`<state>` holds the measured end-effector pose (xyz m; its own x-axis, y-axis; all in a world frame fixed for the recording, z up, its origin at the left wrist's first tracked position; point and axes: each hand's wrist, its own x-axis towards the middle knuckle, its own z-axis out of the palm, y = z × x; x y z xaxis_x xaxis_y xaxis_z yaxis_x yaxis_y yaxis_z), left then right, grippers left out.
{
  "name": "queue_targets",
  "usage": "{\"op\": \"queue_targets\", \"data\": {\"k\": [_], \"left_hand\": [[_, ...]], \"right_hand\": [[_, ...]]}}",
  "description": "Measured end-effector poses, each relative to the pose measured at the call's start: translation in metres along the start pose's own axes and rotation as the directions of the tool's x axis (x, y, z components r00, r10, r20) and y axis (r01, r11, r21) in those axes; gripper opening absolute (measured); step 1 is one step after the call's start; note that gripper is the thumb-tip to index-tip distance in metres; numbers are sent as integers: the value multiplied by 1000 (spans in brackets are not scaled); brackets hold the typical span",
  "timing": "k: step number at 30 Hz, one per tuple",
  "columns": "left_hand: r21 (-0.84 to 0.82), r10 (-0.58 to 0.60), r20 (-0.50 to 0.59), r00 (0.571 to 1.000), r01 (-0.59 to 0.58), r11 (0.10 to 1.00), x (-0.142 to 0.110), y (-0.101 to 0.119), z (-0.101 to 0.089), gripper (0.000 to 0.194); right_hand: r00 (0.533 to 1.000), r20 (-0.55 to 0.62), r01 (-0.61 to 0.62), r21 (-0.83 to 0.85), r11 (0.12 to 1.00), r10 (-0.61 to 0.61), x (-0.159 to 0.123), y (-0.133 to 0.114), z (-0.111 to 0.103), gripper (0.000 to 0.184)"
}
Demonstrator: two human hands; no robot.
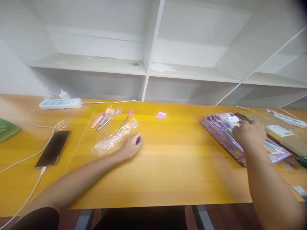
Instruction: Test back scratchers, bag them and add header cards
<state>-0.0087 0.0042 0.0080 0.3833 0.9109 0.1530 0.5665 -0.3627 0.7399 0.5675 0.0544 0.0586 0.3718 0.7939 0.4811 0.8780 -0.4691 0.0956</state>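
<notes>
My left hand (132,144) rests on the table in a loose fist, and no object shows in it. Beside it lies a crumpled clear plastic wrapper (115,138). Just beyond are several small hand-shaped back scratchers with metal rods, among them a pink one (130,112) and a lilac one (118,111). Over at the right, my right hand (250,132) is closed on the top of a pile of purple plastic packages (279,156); its fingertips are partly hidden. Under and left of that hand spreads a purple patterned bag (222,137) with more clear-wrapped packages.
A phone (53,148) with a white charging cable lies at the left, near a power strip (59,103). Small purple labels (161,115) lie mid-table. Brown cardboard (261,119) and another power strip (291,119) are far right. White shelves (192,71) stand behind the table.
</notes>
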Motion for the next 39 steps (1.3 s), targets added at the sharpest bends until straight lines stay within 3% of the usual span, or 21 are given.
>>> {"op": "queue_targets", "data": {"k": [1, 3, 6, 10, 14, 17, 20, 27, 33, 36, 39], "left_hand": [[142, 44, 3, 999, -44, 989, 2, 1, -6, 11], [457, 99, 4, 995, -90, 885, 7, 1, -22, 7], [743, 35, -38, 999, 5, 669, 11, 0, -48, 23], [788, -152, -36, 988, 122, 603, 9, -13, -71, 45], [774, -211, 26, 977, 113, 623, 8, -26, -84, 62], [771, -206, 17, 978, 119, 626, 12, -28, -102, 69], [765, -309, -42, 950, 229, 602, 16, -26, -131, 63], [768, -578, -167, 799, 473, 432, 20, -41, -198, 58], [702, -602, -389, 697, 647, 296, 15, -78, -245, 72], [680, -494, -500, 712, 675, 285, 10, -96, -259, 71], [698, -372, -498, 783, 617, 363, 12, -107, -256, 65]], "right_hand": [[1000, -5, 23, 78, 997, -23, -7, -20, -7, 41], [985, -38, 171, 289, 942, -167, -22, -64, -18, 40], [945, -53, 316, 410, 855, -324, -48, -132, -27, 29], [867, -52, 438, 553, 709, -496, -86, -207, -23, 23], [808, -102, 511, 610, 606, -580, -120, -249, -12, 21], [774, -114, 538, 636, 553, -622, -133, -254, -6, 21], [770, -102, 522, 669, 530, -630, -134, -247, -3, 23], [795, -32, 435, 725, 534, -606, -126, -240, 0, 21], [794, -4, 422, 724, 546, -608, -126, -241, 0, 20], [791, 7, 416, 726, 547, -611, -126, -240, 0, 19], [788, 12, 414, 730, 544, -615, -125, -240, 0, 19]]}}
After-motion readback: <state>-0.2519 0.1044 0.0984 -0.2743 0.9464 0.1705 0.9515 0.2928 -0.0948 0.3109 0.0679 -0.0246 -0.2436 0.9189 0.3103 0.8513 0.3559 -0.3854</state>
